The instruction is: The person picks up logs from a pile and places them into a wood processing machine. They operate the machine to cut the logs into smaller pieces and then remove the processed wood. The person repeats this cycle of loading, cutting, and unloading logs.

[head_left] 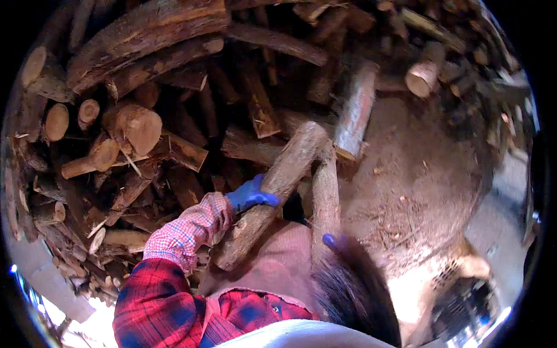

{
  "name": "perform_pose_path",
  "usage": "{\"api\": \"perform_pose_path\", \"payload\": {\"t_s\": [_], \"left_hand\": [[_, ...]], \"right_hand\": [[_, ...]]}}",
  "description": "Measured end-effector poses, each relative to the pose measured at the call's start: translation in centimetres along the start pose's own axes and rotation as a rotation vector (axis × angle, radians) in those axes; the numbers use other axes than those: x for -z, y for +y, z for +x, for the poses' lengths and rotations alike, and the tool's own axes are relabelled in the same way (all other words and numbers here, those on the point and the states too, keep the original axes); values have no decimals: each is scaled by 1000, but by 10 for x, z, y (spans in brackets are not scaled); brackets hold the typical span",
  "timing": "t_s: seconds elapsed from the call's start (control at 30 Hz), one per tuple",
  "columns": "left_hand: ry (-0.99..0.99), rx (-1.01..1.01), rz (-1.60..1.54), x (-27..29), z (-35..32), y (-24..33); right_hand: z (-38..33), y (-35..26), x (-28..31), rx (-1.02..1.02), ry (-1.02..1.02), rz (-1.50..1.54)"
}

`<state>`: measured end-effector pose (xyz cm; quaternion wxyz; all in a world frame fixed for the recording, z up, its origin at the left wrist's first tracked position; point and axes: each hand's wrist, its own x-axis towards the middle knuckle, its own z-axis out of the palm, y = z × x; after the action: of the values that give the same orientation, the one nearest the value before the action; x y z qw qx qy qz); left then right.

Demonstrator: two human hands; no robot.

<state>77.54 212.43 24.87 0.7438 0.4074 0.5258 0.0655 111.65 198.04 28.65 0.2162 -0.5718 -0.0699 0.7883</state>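
Note:
My left hand (252, 194), in a blue glove, grips a thick bark-covered log (295, 155) around its middle. That log slants across my front, its far end leaning to the right. A thinner log (326, 194) stands nearly straight ahead of me, its far end meeting the thick one's. On the thinner log's near part rests the blue-gloved thumb of my right hand (330, 240), closed on the wood. Dark hair hides the rest of that hand and its forearm. Past both logs lies a pale, split-faced log (357, 110) on the ground.
A jumbled pile of cut logs (136, 127) fills the left and far side. A round-ended log (425, 72) lies at the far right, near more stacked wood. Brown dirt ground (406, 174) with bark scraps spreads to the right. A dark perforated object (461, 304) sits lower right.

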Motion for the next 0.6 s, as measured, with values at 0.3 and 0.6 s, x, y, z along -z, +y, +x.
{"api": "perform_pose_path", "payload": {"t_s": [0.3,0.6], "left_hand": [[-234,-59,90,-129,-198,35],[-364,-171,474,-211,-256,-56]], "right_hand": [[-263,211,-64,513,306,839],[-509,489,-113,954,849,1167]]}}
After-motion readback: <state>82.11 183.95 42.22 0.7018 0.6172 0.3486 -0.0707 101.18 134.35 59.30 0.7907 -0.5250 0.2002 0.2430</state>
